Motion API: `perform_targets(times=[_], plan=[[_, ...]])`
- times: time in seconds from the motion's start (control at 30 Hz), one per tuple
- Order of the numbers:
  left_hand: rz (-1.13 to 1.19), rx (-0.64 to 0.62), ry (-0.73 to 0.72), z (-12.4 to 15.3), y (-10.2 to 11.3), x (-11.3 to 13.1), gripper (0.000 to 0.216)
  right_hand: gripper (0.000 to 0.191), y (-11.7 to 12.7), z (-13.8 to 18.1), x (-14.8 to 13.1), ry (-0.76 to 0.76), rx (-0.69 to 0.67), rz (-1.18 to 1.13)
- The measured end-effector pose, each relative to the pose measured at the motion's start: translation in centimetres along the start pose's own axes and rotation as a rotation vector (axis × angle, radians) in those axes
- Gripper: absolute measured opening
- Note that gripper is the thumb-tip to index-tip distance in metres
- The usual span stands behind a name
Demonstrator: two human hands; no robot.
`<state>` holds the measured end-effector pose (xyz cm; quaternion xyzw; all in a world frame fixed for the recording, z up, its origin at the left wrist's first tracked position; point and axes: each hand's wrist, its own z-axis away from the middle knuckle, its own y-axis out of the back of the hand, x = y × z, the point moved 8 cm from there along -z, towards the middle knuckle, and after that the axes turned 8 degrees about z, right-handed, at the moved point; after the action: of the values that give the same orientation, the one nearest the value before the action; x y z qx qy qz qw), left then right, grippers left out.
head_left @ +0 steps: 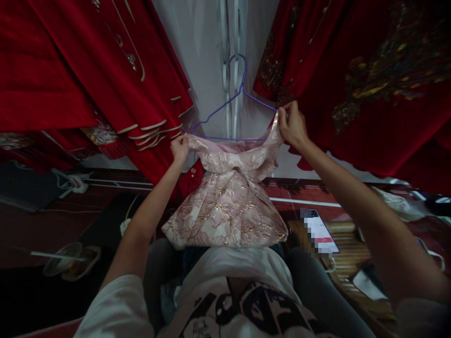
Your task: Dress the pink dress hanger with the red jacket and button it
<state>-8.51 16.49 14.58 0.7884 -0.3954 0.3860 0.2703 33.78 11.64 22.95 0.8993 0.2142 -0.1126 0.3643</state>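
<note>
A small pink and gold brocade dress (232, 206) hangs in front of me on a purple wire hanger (243, 84), its skirt spread toward my lap. My left hand (180, 146) is closed on the dress's left shoulder by the hanger's end. Higher up, my right hand (293, 124) pinches the other shoulder where it meets the hanger's right arm. The hook reaches up against white metal bars (230, 28). Pink lining shows at the neckline.
Red embroidered garments (52, 70) hang at left, and more red garments (387, 103) hang at right. A phone (322, 232) lies on a slatted wooden surface (347, 267) by my right knee. A plastic cup with a straw (65, 260) is at lower left.
</note>
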Motion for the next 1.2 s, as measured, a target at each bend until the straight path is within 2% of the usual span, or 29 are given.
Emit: perform_targets(times=[0.07, 0.13, 0.27, 0.37, 0.43, 0.6, 0.67, 0.73, 0.8, 0.87, 0.9, 0.97, 1.03, 1.1, 1.2], plan=[[0.023, -0.001, 0.082, -0.2, 0.3, -1.9, 0.026, 0.064, 0.3, -0.1, -0.2, 0.008, -0.017, -0.015], [0.055, -0.003, 0.113, -0.2, 0.2, -2.8, 0.027, 0.066, 0.3, -0.2, -0.2, 0.012, -0.028, -0.028], [0.105, -0.018, 0.067, -0.7, -0.3, -2.2, 0.026, 0.064, -0.1, -0.4, 0.5, 0.026, -0.032, -0.049], [0.153, -0.058, 0.049, -1.3, -1.1, -0.6, 0.024, 0.062, -0.4, -0.4, 0.9, 0.042, -0.014, -0.059], [0.188, -0.107, 0.027, -1.8, -2.0, 1.4, 0.024, 0.063, -0.5, -0.4, 0.9, 0.047, -0.008, -0.067], [0.238, -0.321, -0.084, -1.8, -4.6, 7.0, 0.027, 0.066, -0.8, -0.9, 0.4, 0.029, -0.074, -0.085], [0.290, -0.370, -0.070, -1.2, -4.5, 7.5, 0.028, 0.068, -0.8, -1.4, 0.3, 0.016, -0.096, -0.086], [0.376, -0.380, 0.039, -0.3, -3.8, 6.0, 0.030, 0.069, -0.8, -1.8, 0.4, 0.001, -0.099, -0.089], [0.431, -0.402, 0.219, 1.4, -3.1, 2.9, 0.032, 0.068, -0.7, -2.1, 0.5, -0.014, -0.090, -0.090], [0.382, -0.499, 0.362, 3.7, -2.8, -0.5, 0.038, 0.066, -0.6, -2.2, 0.6, -0.024, -0.085, -0.089], [0.307, -0.543, 0.376, 4.8, -2.5, -2.1, 0.047, 0.065, -0.6, -2.2, 0.5, -0.028, -0.086, -0.087], [0.095, -0.606, 0.300, 6.5, -2.0, -4.4, 0.073, 0.063, -0.5, -2.2, 0.5, -0.037, -0.101, -0.081], [-0.060, -0.595, 0.136, 7.4, -1.3, -5.3, 0.081, 0.062, -0.5, -2.2, 0.3, -0.046, -0.121, -0.076], [-0.132, -0.549, 0.013, 7.9, -0.6, -5.5, 0.074, 0.061, -0.4, -2.2, 0.1, -0.054, -0.133, -0.072], [-0.114, -0.528, -0.045, 7.9, 0.1, -5.1, 0.053, 0.062, -0.3, -2.1, 0.1, -0.059, -0.131, -0.066]])
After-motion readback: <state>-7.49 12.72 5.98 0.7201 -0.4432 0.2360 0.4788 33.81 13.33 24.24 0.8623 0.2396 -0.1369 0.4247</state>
